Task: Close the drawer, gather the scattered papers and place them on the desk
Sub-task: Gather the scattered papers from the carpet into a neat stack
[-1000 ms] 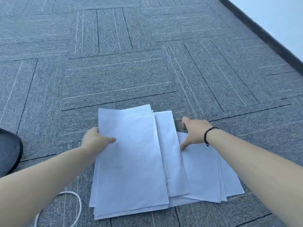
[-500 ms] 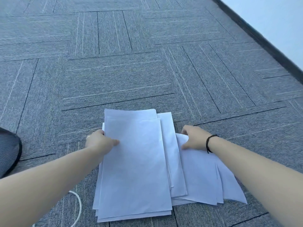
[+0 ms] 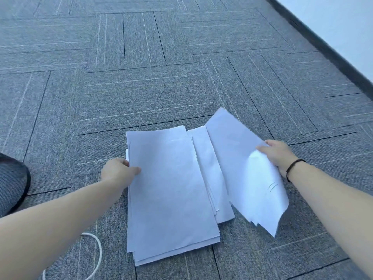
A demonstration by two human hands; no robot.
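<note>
on the carpet (image 3: 141, 98), the right hand (image 3: 277, 156) grips a lifted sheaf of papers (image 3: 242, 168) just right of the main stack (image 3: 171, 195), pinned by the left hand (image 3: 119, 172); laying it squarely on top should keep edges aligned.

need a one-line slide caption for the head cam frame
Right hand lifts a sheaf of papers off the carpet while left hand grips the flat stack.

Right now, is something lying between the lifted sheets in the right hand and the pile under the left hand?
Nothing visible: the lifted sheets overlap the pile directly. Right hand and left hand each grip paper.
</note>
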